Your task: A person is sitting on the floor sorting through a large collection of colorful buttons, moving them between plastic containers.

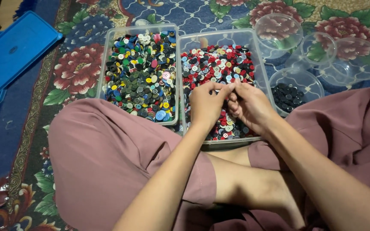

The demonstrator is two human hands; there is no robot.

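2 hands [228, 105] hide buttons [219, 64] between fingers [219, 89].

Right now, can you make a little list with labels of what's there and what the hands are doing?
left hand: over the red-mix button tub, fingertips pinched against the right hand
right hand: over the same tub, fingers curled
other tub: green, yellow and blue buttons
small round bowl: dark buttons
clear bowls: no buttons
blue lid: on the flowered rug
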